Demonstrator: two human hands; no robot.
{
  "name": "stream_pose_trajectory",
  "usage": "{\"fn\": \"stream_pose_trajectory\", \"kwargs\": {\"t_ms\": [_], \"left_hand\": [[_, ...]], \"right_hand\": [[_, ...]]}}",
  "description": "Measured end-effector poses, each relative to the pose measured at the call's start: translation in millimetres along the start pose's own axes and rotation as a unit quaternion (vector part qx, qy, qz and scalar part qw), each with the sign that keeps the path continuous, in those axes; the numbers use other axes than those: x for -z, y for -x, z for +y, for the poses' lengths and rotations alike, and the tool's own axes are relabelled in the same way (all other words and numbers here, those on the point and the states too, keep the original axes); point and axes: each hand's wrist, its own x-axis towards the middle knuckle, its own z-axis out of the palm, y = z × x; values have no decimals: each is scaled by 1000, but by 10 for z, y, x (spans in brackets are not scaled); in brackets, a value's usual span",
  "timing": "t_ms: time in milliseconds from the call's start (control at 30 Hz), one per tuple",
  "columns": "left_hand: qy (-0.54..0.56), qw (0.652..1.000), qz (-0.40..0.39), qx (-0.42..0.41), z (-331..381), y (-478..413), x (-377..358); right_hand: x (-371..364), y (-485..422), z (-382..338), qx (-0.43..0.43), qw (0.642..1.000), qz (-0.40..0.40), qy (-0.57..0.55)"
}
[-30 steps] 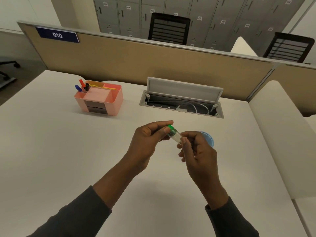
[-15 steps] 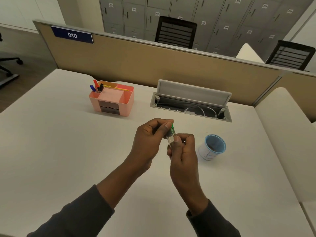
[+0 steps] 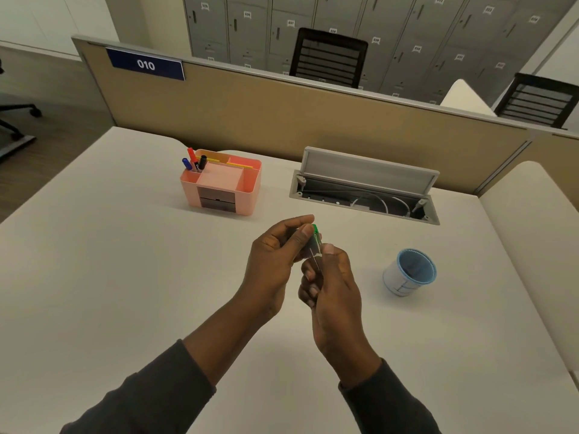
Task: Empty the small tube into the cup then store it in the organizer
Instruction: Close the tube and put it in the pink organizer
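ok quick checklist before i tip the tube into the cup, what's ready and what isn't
1. Tube held firmly: ok. The right hand wraps the small tube body and the left hand pinches its top.
2. Cap off: not ok. The green cap is on the tube.
3. Cup upright with an open mouth: ok. The cup stands on the table.
4. Tube over the cup: not ok. The cup sits off to the right of both hands.
5. Tube contents: cannot tell, fingers cover it.
6. Organizer free for storing: ok. The pink organizer has an empty middle compartment.
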Motion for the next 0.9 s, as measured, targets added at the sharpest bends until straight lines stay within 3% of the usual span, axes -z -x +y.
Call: {"fn": "stream_pose_trajectory", "kwargs": {"t_ms": [300, 433, 667, 900], "left_hand": [[1, 998, 4, 61, -92, -154, 244], [-45, 993, -9, 108, -271, -82, 359], [-159, 983, 36, 86, -484, -322, 662], [-354, 927, 121, -8, -461, -1066, 1148]], "right_hand": [[-162, -146, 216, -38, 999, 15, -6], [-231, -248, 310, -20, 999, 25, 40], [-295, -509, 568, -9, 989, 0, 145], [-302, -679, 1255, 83, 900, -36, 426]]}}
